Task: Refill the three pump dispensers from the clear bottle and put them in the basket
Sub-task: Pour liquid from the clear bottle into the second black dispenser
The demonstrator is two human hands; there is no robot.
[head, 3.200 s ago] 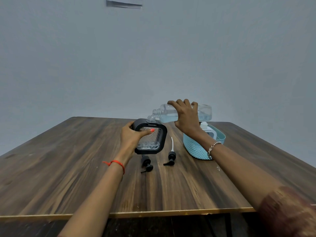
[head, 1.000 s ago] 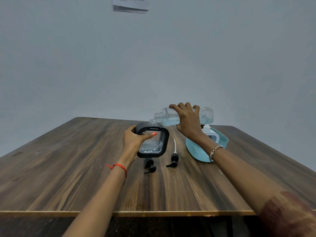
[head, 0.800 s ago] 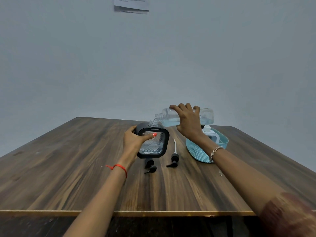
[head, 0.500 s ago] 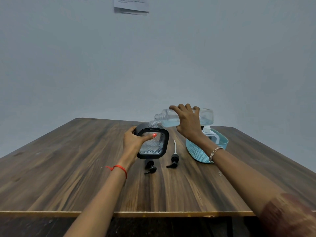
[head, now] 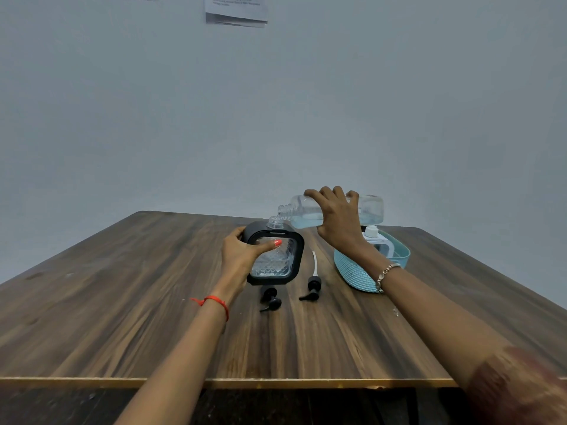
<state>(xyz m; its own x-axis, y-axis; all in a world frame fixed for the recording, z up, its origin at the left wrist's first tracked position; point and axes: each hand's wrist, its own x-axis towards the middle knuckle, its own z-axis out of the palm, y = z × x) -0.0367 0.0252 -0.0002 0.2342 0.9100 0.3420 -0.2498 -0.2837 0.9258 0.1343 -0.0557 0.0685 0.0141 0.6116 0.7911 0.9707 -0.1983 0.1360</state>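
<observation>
Fingers of your left hand are wrapped round the left side of the black dispenser. Your thumb with the red nail lies across its clear bumpy front. The black dispenser stands upright on the worktop, near the middle. Its top is off and its little clear neck is open.

The fingers of your right hand are curled over the clear bottle and grip it from above. You hold the clear bottle up in the air, tipped over almost flat. Its open mouth points left and sits just above the neck of the black dispenser. Pale blue liquid lies along the low side of the clear bottle. It is too small to tell if any is running out.

One black pump top lies on the worktop just in front of the black dispenser, close to your left wrist. A second pump top lies a bit to the right of it, with its white tube pointing away from you.

The blue basket sits on the worktop to the right, under your right wrist. A white dispenser stands inside it, and its white top shows just behind your right hand.

You have a red thread on your left wrist and a bead bracelet on your right wrist. A sheet of paper hangs high on the grey wall behind the worktop.
</observation>
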